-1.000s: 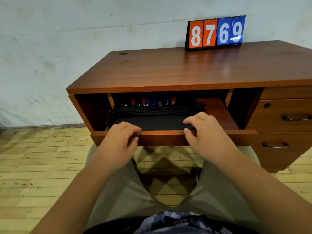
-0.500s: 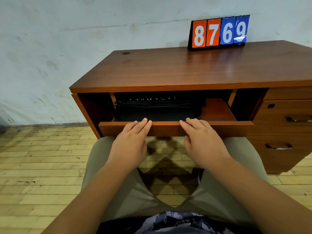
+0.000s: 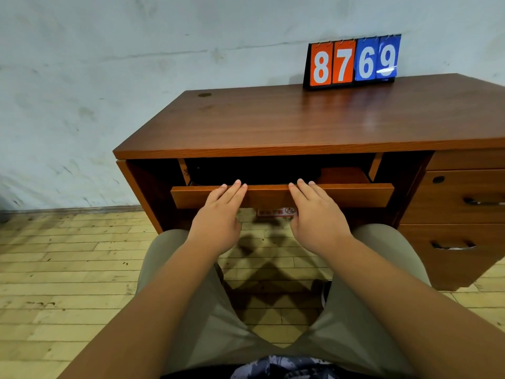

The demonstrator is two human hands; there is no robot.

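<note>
View from a seated person's head, looking at a reddish-brown wooden desk (image 3: 300, 124). Just under the desk's top, a shallow sliding wooden tray (image 3: 355, 194) sits most of the way in. A second ago it stood further out, showing a flat black pad (image 3: 254, 173) and small coloured items. Now only a dark strip of the pad shows.

The left hand (image 3: 218, 214) and right hand (image 3: 314, 214) no longer curl over the tray's front edge. Both press flat against it with straight fingers, gripping nothing. The closing push looks nearly done, with a short way left.

An orange and blue flip number board (image 3: 352, 62) reading 8769 stands at the back of the desk's top.
</note>
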